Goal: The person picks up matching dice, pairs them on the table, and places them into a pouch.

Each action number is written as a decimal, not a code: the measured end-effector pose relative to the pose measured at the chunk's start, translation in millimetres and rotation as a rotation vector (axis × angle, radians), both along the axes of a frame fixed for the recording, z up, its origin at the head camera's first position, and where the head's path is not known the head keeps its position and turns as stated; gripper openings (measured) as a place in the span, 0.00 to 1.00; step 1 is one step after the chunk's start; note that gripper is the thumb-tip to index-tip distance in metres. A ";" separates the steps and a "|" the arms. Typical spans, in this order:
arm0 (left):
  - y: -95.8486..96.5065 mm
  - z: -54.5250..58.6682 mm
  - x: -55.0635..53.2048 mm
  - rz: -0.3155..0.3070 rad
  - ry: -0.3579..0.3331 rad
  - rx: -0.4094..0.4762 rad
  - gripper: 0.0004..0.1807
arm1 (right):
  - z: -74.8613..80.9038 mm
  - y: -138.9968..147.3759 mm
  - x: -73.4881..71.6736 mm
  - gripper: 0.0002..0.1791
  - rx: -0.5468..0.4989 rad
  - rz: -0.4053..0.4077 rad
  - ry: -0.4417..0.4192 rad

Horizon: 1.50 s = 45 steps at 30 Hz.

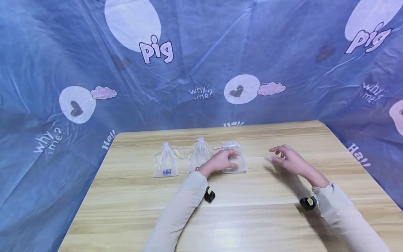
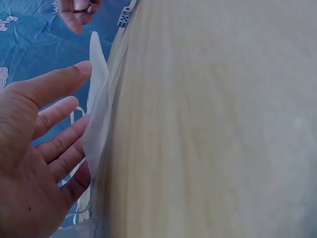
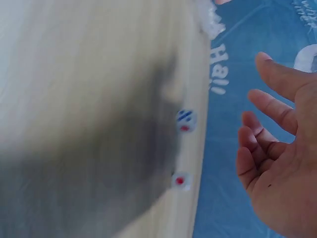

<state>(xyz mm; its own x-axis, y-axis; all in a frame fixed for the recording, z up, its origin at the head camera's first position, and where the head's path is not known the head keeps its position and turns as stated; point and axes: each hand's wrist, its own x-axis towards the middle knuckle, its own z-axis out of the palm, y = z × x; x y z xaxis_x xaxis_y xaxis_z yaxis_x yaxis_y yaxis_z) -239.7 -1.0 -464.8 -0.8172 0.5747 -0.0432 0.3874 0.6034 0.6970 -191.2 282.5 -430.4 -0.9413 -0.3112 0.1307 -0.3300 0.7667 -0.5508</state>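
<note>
My left hand (image 1: 221,160) is over the rightmost sheer white drawstring pouch (image 1: 240,162), which lies on the wooden table. In the left wrist view this hand (image 2: 44,139) has its fingers loosely spread, fingertips right at the raised fabric of the pouch (image 2: 99,94). To the right, my right hand (image 1: 288,160) hovers above the table with its fingers loosely bent and nothing held. Beside it in the right wrist view are a white die with blue and red pips (image 3: 185,120) and another white die showing a red pip (image 3: 181,181).
Left of my left hand stand two more sheer pouches; the leftmost pouch (image 1: 165,159) holds blue dice (image 1: 167,172), and the middle pouch (image 1: 200,154) is partly behind my left forearm. A blue printed cloth (image 1: 189,63) hangs behind the wooden table (image 1: 132,210).
</note>
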 end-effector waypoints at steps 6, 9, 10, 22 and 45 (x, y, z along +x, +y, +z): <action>1.2 1.4 -1.1 -0.014 0.013 -0.069 0.29 | -6.8 9.0 -1.2 0.21 0.038 -0.004 -0.001; 0.4 1.7 -0.6 -0.025 0.024 -0.123 0.30 | -9.7 12.4 -3.0 0.20 0.048 0.007 0.000; 0.3 1.8 -0.5 -0.032 0.028 -0.137 0.31 | -10.6 13.5 -3.6 0.19 0.054 0.010 0.001; 4.4 1.0 -1.2 -0.088 0.092 -0.268 0.31 | -20.2 20.4 -7.0 0.10 0.133 0.024 0.013; 3.4 3.3 0.0 -0.070 0.046 -0.260 0.31 | -16.5 -39.7 39.3 0.06 -0.114 0.236 -0.121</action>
<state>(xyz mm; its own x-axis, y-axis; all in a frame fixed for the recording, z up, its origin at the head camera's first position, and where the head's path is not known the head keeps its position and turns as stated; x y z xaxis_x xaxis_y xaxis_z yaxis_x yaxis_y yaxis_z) -239.7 2.3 -461.5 -0.7804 0.6042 -0.1608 0.4620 0.7306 0.5027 -151.9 242.8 -446.9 -0.8556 -0.5130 0.0691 -0.4186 0.6072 -0.6753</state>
